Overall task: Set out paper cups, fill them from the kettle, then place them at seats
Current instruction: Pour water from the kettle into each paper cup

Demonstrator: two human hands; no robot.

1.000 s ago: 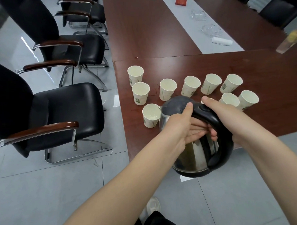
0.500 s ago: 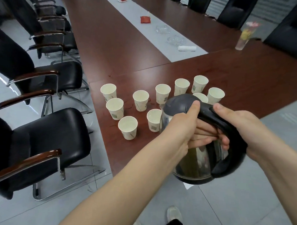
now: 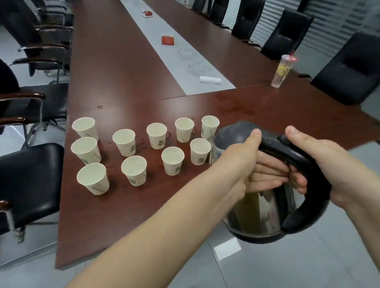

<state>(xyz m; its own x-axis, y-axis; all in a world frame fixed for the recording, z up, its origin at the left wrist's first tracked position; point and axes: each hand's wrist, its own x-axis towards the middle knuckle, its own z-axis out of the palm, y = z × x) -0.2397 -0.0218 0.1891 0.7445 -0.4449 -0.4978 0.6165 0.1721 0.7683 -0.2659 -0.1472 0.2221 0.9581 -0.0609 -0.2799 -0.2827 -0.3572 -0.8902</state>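
A row of black chairs (image 3: pixel 27 179) with brown armrests stands along the left edge of the tabletop (image 3: pixel 122 212); the farther ones blur, so I cannot count them.

Ten paper cups (image 3: pixel 134 170) stand upright near the tabletop's near-left corner. Three form a column closest to the left edge. To their right are seven more: four in a farther row and three in a nearer one, staggered.

Down the grey middle strip lie two red packets (image 3: pixel 167 40), two clear glass dishes (image 3: pixel 199 68) and one white roll (image 3: pixel 210 79).

The one kettle (image 3: pixel 259 217) is held just right of the cups. Its spout is beside the rightmost two, and its steel body hangs past the near edge, over the floor. The left hand (image 3: pixel 248 163) has its grip curled round the black handle (image 3: pixel 307 204) from the left, thumb lying along the top. The right hand (image 3: pixel 329 159) has its grip wrapped round the same handle from the other side, thumb pressed on top.

One plastic drink cup (image 3: pixel 282 71) with a straw stands near the right edge. Beyond that edge I can make out five black chair backs (image 3: pixel 286 33).
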